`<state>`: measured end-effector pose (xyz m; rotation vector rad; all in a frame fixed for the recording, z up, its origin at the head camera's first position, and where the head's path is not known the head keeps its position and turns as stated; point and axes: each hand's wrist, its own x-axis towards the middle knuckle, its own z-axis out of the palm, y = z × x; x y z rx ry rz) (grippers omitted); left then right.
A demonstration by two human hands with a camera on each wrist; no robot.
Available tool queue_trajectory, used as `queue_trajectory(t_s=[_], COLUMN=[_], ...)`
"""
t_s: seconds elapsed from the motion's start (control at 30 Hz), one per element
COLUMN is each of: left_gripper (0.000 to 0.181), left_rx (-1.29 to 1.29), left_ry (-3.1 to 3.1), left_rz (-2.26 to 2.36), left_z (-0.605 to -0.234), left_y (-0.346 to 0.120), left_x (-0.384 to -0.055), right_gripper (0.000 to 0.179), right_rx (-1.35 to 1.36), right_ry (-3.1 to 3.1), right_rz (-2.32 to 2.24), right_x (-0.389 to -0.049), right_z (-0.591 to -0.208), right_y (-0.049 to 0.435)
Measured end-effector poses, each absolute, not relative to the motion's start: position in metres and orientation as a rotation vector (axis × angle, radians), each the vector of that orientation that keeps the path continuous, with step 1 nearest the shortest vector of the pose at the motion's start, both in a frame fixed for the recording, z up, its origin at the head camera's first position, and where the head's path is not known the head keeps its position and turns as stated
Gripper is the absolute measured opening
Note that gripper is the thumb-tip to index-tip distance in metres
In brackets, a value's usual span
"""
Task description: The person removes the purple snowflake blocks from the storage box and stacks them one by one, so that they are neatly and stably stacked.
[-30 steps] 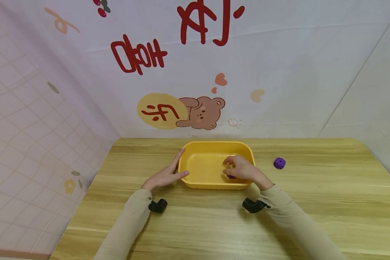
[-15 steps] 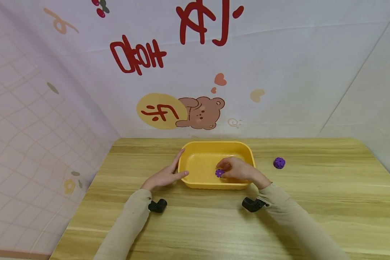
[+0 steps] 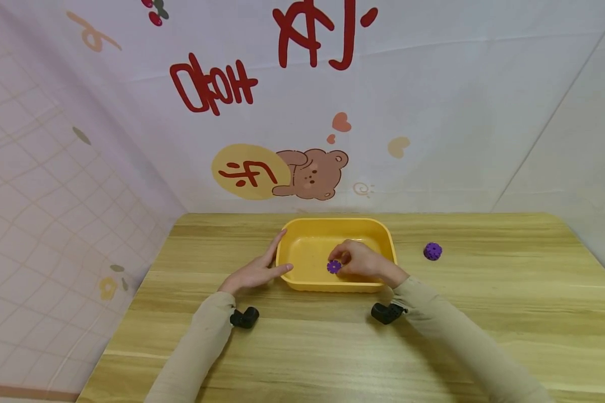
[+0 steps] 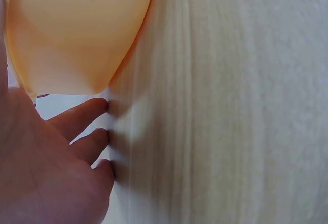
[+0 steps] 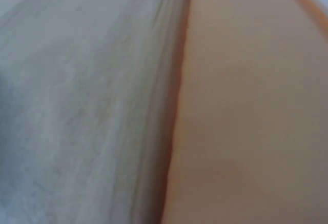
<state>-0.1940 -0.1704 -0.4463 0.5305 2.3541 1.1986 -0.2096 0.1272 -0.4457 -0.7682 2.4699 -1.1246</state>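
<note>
A yellow plastic basin (image 3: 302, 286) stands on the wooden table in the head view. At its left end, my left hand (image 3: 254, 274) rests against the wall, fingers fairly straight and thumb over the rim. The left wrist view shows that hand (image 4: 56, 162) beside the basin's end wall (image 4: 77, 39). Inside the basin, my right hand (image 3: 363, 261) holds a purple notched snowflake disc (image 3: 334, 267) between thumb and fingers, low over the floor. From the right wrist, only the basin's side (image 5: 251, 111) is visible; the hand and disc are out of sight.
A small stack of purple snowflake discs (image 3: 433, 251) sits on the table right of the basin. The wooden table (image 3: 322, 347) ends at a printed cloth wall (image 3: 433, 112) behind. Another cloth wall (image 3: 55, 196) rises on the left.
My right hand has moved left inside the basin, and the purple snowflake disc, mostly hidden at first, has come into view and shifted left with it. The left hand has stayed put.
</note>
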Motion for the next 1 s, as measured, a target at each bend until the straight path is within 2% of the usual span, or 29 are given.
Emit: queue_trajectory(t_s=[0.33,1.0], left_gripper=[0.089,0.089], left_rx=[0.539,0.534], left_ry=[2.342,2.314], left_rz=[1.228,1.270], left_z=[-0.4469,-0.4451], left_y=[-0.1708,-0.1694], left_x=[-0.1950,-0.1915], right_gripper=[0.027,0.030], right_rx=[-0.796,-0.829], right_ry=[2.486,2.443], right_rz=[-1.091,-1.351], right_x=[-0.2109,-0.2100], right_z=[-0.4454,-0.4379], right_y=[0.1253,0.1291])
